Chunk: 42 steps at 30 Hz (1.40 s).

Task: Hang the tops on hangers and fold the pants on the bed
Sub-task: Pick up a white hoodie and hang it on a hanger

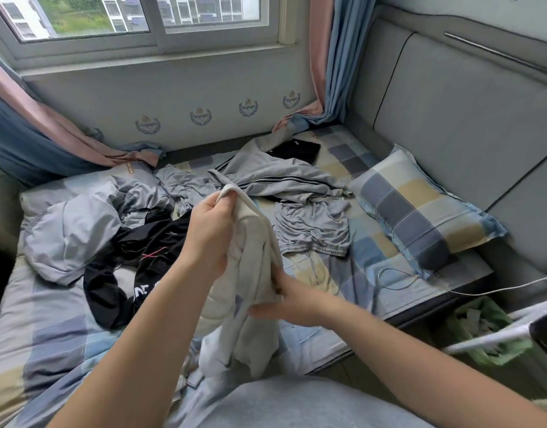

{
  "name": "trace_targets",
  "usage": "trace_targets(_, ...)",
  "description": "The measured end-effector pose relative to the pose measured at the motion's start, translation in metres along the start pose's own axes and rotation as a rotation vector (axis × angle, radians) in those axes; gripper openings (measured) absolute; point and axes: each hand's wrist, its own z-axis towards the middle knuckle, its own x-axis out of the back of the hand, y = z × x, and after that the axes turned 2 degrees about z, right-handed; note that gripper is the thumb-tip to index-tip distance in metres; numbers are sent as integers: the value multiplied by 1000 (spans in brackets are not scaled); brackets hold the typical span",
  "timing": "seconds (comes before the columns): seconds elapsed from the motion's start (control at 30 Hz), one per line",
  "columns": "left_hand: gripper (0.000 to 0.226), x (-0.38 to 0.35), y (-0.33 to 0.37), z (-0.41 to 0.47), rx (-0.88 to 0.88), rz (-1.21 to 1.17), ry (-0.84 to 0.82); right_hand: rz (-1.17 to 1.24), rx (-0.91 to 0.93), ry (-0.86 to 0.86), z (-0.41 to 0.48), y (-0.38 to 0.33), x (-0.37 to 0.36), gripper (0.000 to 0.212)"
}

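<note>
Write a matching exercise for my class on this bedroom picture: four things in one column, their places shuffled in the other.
Things
1. cream top
2. grey shorts
3. pillow
4. curtain

Places
A. hanging beside the window
B. spread out in the middle of the bed
C. held by left hand and right hand
D. next to the headboard

Pairs: 1-C, 2-B, 3-D, 4-A

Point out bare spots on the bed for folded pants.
Widest: the checked sheet at the near left, below the black printed garment. Smaller: the strip between the grey shorts and checked pillow, though a white cable loops there. The middle is crowded with clothes.
</note>
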Motion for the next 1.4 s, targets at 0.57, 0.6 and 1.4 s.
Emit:
trace_targets(0.57,27,51,-30,35,40,192,199,101,289,753,8,-9,122,20)
trace_targets(0.6,25,48,-40,35,43,237,195,109,334,762,3,-18,126,21)
trace_targets(1.4,15,-68,-169,-3,117,845,-234,522,565,905,-36,-81,141,28)
